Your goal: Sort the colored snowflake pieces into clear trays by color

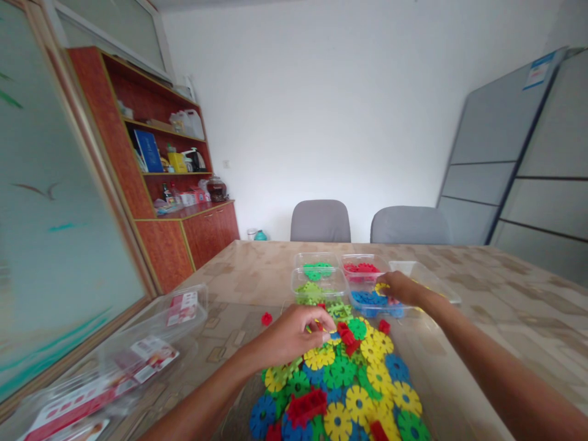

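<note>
A heap of notched plastic discs (359,401) in yellow, green and blue, mixed with red toothed pieces (307,407), covers the table in front of me. Over its far part is my left hand (305,326), thumb and fingers pinched together at the discs; what they grip is hard to make out. My right hand (395,288) reaches across the clear boxes, closed on a yellow notched disc (381,288). Below that disc lie blue discs (369,300) in one box. Red pieces (362,269) and green discs (318,270) sit in others, with light green pieces (311,291) nearer me.
Clear packaging with printed labels (149,357) lies on the table's left (215,272). At the right end of the row is another clear box (434,278). Two grey chairs (320,222) stand behind the table. A wooden cabinet (202,229) is back left.
</note>
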Available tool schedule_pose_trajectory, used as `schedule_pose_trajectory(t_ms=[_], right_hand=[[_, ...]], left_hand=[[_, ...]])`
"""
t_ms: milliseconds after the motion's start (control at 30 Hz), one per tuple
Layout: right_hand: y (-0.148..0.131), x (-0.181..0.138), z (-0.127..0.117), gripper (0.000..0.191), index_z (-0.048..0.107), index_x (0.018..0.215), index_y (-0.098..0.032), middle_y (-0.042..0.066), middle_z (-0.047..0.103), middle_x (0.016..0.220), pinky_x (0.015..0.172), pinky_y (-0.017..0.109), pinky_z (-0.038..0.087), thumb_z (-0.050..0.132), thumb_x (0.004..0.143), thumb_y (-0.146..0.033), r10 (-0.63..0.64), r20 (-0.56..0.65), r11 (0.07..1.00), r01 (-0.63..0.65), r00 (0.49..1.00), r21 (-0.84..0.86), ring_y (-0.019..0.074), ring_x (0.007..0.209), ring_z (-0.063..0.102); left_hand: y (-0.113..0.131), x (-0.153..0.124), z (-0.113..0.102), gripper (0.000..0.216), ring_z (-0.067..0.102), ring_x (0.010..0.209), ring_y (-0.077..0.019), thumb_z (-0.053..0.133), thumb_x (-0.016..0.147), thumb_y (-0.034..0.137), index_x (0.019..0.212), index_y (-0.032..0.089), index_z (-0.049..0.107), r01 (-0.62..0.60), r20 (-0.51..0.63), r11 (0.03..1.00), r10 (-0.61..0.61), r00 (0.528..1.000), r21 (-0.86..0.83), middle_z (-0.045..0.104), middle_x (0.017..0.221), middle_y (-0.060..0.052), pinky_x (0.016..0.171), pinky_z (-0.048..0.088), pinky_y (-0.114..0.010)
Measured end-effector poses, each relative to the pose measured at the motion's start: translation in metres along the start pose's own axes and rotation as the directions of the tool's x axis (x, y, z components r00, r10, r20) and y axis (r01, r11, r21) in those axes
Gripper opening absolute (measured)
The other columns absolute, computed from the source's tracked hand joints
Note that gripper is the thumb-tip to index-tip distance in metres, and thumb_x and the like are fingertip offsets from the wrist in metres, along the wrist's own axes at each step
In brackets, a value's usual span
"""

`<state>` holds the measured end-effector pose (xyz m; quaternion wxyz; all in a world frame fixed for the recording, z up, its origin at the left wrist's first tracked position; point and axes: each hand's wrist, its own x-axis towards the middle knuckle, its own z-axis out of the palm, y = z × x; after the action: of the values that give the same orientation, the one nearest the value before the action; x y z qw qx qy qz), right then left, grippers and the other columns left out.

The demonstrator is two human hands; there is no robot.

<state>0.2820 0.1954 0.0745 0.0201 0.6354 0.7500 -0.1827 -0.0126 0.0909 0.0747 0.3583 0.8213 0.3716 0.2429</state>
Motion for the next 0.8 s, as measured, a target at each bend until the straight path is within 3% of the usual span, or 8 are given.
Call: schedule_pose_trajectory(t_ms=[267,400,500,633,800], right_hand=[[-0.003,0.003,0.005,0.023,0.059,0.110,-0.015,0.004,0.065,0.102,0.069,0.033,0.056,0.056,0.093,-0.030,0.014,-0.062,0.984,-0.002,0.998,0.177,0.0154,0.080,0.065],[-0.003,0.000,0.003,0.016,0.061,0.091,-0.015,-0.002,0.067,0.069,0.053,0.023,0.053,0.055,0.093,-0.030,-0.002,-0.164,0.976,0.038,0.986,0.213,0.0133,0.059,0.067],[-0.004,-0.004,-0.001,0.022,0.057,0.076,-0.019,-0.004,0.062,0.051,0.048,0.020,0.048,0.049,0.093,-0.032,-0.037,-0.253,0.975,0.091,0.967,0.202,0.0155,0.052,0.068],[-0.004,-0.008,-0.005,0.031,0.055,0.073,-0.020,-0.002,0.063,0.047,0.051,0.021,0.045,0.039,0.094,-0.036,-0.064,-0.374,0.982,0.126,0.925,0.143,0.0162,0.049,0.065],[0.007,-0.008,-0.010,0.029,0.059,0.070,-0.020,0.002,0.067,0.053,0.058,0.023,0.041,0.044,0.089,-0.036,-0.065,-0.487,0.995,0.094,0.871,0.035,0.0186,0.058,0.065]], left_hand=[[-0.001,0.000,0.000,0.019,0.060,0.076,-0.0143,0.055,0.085,0.025,0.099,0.018,0.066,-0.002,-0.007,1.000,0.002,1.000,-0.005,0.069,0.089,-0.002,0.064,0.044,-0.021],[-0.001,-0.001,0.000,0.019,0.060,0.075,-0.0137,0.055,0.085,0.023,0.099,0.018,0.066,-0.012,-0.005,1.000,0.012,1.000,-0.004,0.069,0.090,-0.002,0.063,0.044,-0.021],[0.000,-0.001,0.000,0.019,0.060,0.075,-0.0136,0.055,0.085,0.023,0.100,0.017,0.066,-0.013,-0.004,1.000,0.013,1.000,-0.001,0.069,0.091,-0.002,0.063,0.044,-0.021],[0.000,-0.001,0.001,0.021,0.060,0.076,-0.0141,0.055,0.086,0.023,0.102,0.017,0.066,-0.005,0.000,1.000,0.005,1.000,0.013,0.069,0.092,-0.003,0.063,0.044,-0.021],[-0.001,-0.001,0.000,0.021,0.061,0.079,-0.0145,0.054,0.086,0.024,0.102,0.018,0.066,-0.018,0.010,1.000,0.017,1.000,0.019,0.069,0.095,-0.003,0.065,0.044,-0.021]])
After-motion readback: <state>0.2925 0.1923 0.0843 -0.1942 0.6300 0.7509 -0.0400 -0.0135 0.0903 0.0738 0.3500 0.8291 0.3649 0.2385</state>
